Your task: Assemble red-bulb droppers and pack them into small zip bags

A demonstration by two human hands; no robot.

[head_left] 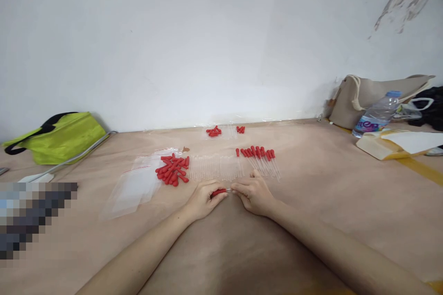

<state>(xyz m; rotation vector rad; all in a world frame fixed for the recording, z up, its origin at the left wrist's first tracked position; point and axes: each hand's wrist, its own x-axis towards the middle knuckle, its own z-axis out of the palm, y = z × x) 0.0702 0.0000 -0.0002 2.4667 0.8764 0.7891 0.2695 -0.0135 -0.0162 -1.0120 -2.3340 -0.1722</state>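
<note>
My left hand (203,199) pinches a red rubber bulb (218,191) over the middle of the table. Fingers closed, my right hand (255,193) grips a thin glass tube (228,190) whose visible end meets the bulb's mouth; how deep it sits I cannot tell. Just beyond my hands lies a row of clear glass tubes (204,167). A pile of loose red bulbs (173,171) is to its left. On its right, several droppers (259,153) with red bulbs on glass stems lie side by side.
Clear zip bags (138,189) lie flat at the left, near a lime-green bag (65,138). Bagged red bulbs (213,132) rest by the wall. At the right stand a water bottle (377,113), a beige bag (367,92) and papers (408,143). A blurred patch covers the left edge.
</note>
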